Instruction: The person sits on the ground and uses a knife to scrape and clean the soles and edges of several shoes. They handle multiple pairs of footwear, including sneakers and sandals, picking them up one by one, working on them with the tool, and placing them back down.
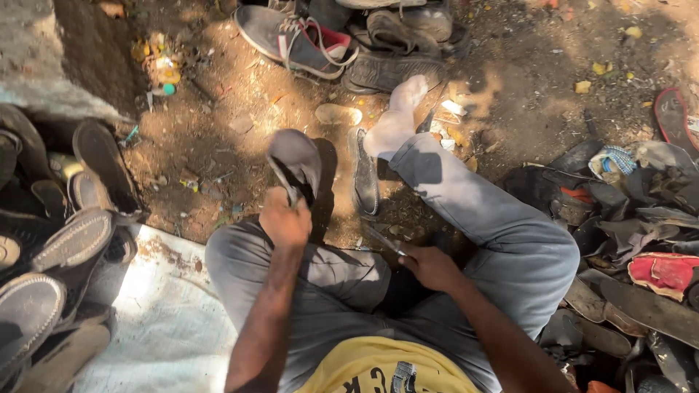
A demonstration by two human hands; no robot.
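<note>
Gripping a grey shoe [295,161] above the knee, the left hand [284,218] hid its heel; the right hand [431,266] clasped a thin metal blade [384,241], tip indistinct in shadow.

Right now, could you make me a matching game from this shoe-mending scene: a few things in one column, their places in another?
Things:
1. grey shoe
2. blade
3. sneaker
4. red piece

Places:
A. top, among piled shoes
B. right hand
C. far right, in the scrap heap
D. left hand

Pairs: 1-D, 2-B, 3-A, 4-C
</note>
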